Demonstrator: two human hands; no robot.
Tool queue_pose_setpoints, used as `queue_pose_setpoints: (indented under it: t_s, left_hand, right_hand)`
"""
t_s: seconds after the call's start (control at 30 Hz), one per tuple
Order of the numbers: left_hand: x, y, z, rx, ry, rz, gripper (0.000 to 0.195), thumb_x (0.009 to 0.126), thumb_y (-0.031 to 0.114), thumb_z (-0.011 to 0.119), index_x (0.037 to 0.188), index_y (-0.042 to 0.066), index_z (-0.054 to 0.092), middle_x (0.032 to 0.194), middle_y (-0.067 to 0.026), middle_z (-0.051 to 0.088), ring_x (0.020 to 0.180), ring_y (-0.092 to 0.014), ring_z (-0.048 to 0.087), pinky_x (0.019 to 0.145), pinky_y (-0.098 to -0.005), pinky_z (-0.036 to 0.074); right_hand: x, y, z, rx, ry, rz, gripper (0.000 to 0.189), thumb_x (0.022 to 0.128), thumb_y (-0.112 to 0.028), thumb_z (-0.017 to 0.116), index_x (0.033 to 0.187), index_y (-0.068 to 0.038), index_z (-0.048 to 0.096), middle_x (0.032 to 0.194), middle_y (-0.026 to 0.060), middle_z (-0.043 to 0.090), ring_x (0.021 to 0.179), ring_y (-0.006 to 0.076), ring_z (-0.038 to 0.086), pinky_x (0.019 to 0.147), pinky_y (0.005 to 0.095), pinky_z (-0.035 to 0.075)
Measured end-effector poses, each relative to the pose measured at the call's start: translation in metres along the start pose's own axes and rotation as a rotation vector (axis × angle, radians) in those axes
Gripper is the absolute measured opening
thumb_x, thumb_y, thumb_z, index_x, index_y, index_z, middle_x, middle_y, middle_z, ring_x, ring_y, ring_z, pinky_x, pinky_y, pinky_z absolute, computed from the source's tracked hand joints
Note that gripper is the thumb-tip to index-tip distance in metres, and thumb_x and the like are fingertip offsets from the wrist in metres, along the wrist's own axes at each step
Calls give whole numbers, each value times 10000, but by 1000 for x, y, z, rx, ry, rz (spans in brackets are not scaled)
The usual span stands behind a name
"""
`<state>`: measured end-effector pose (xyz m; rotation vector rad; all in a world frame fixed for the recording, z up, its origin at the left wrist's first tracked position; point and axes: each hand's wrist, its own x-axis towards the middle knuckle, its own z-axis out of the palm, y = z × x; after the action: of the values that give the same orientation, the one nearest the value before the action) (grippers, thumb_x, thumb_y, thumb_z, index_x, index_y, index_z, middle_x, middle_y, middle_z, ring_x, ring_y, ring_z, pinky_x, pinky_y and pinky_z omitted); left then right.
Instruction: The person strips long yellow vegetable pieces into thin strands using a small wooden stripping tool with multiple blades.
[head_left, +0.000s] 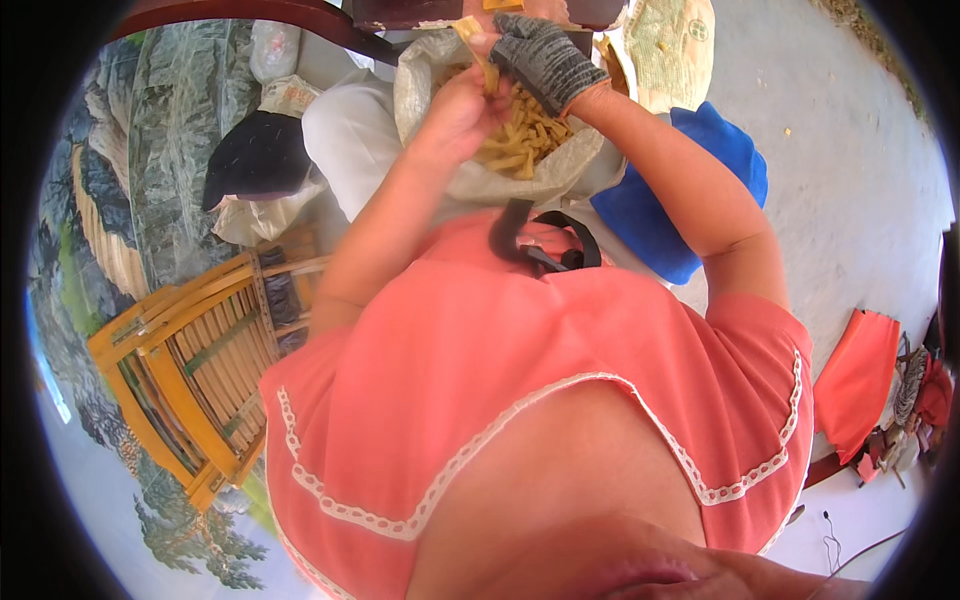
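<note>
An open white woven sack (551, 176) stands before me, holding a heap of short yellowish pieces (517, 154) whose material I cannot tell. Above it, my bare left hand (463, 112) grips the lower part of a flat yellow strip (478, 51). My right hand (546, 60), in a grey fingerless knitted glove, is beside the strip's upper part, its bare thumb against it. The two hands are close together, and the right one partly hides the heap. The left fingers look slightly blurred.
A dark wooden edge (420, 16) lies just beyond the hands. Blue cloth (652, 217) is right of the sack; dark cloth (259, 157) lies to its left. A folded wooden slatted piece of furniture (217, 360) is at left. Another printed woven sack (671, 52) stands at upper right.
</note>
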<state>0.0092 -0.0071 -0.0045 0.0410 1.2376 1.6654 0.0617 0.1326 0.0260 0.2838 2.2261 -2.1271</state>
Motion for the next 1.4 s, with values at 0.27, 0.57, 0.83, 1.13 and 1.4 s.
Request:
queue_pose_setpoints:
  t_s: [0.27, 0.57, 0.83, 1.13, 1.4]
  left_hand:
    - [-11, 20, 7, 1373, 394, 1045, 252, 805, -14, 452, 972, 75, 619, 954, -94, 557, 826, -256, 542, 742, -312, 440]
    - [-18, 39, 22, 1269, 241, 1204, 235, 857, -46, 430, 1031, 39, 562, 888, -65, 591, 775, -158, 578, 723, -258, 470]
    - [-12, 41, 10, 383, 94, 539, 162, 869, -25, 469, 1016, 10, 526, 926, -61, 596, 839, -109, 581, 737, -247, 483]
    - [-2, 45, 1, 656, 116, 746, 153, 896, 30, 492, 1033, -18, 538, 905, -67, 615, 837, -106, 584, 773, -239, 480]
    - [-13, 42, 17, 546, 102, 761, 234, 909, 110, 514, 1084, -41, 550, 912, -80, 637, 771, -110, 610, 709, -223, 498]
  right_hand:
    - [8, 28, 3, -146, 276, -435, 269, 894, -267, 505, 897, -2, 550, 744, 148, 563, 732, 282, 577, 665, 355, 456]
    - [4, 17, 2, 610, -358, 100, 303, 886, -394, 501, 886, -90, 511, 659, 41, 514, 532, 106, 484, 410, 191, 338]
    - [-6, 3, -13, -721, 253, -661, 328, 842, -375, 539, 964, -75, 585, 785, 140, 614, 717, 305, 571, 660, 336, 441]
    - [11, 4, -21, -243, 71, -518, 302, 790, -358, 642, 937, -95, 626, 695, 23, 601, 602, 157, 541, 575, 276, 427]
    - [6, 4, -17, 130, -4, -135, 317, 782, -360, 665, 901, -69, 625, 650, 6, 563, 487, 61, 486, 443, 193, 394]
